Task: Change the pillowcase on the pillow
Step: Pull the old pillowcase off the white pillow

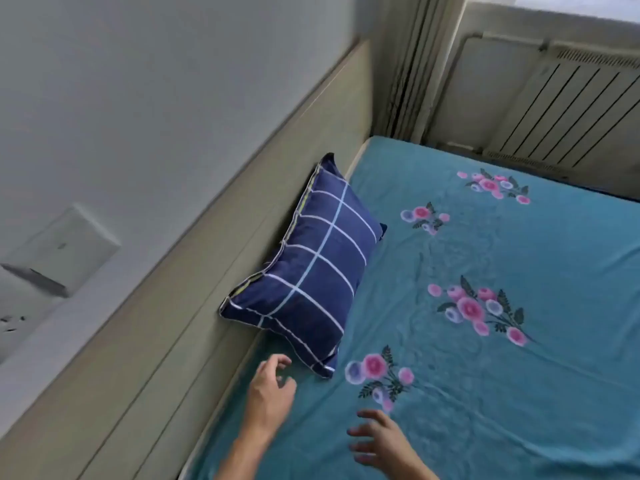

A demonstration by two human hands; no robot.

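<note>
A pillow [308, 268] in a dark blue pillowcase [332, 237] crossed by white grid lines leans against the beige headboard [194, 271] at the head edge of the bed. Its lower corner rests on the sheet, and its upper edge stands propped up along the headboard.

Just below the pillow's near corner, the left hand [270, 389] hovers with fingers loosely curled and spread, holding nothing and not touching the pillow. The right hand [377, 441] hangs above the sheet further toward the near edge of the bed, fingers stretched out and apart, also holding nothing. Both bare forearms enter from the bottom of the view.

The bed is covered by a teal sheet [485, 393] printed with clusters of pink and lilac flowers, lightly wrinkled. Behind the headboard rises a pale wall with a white switch plate [65, 251]. Past the far edge of the bed stands a white radiator [568, 109] below a window, beside a folded cream curtain [412, 67].
</note>
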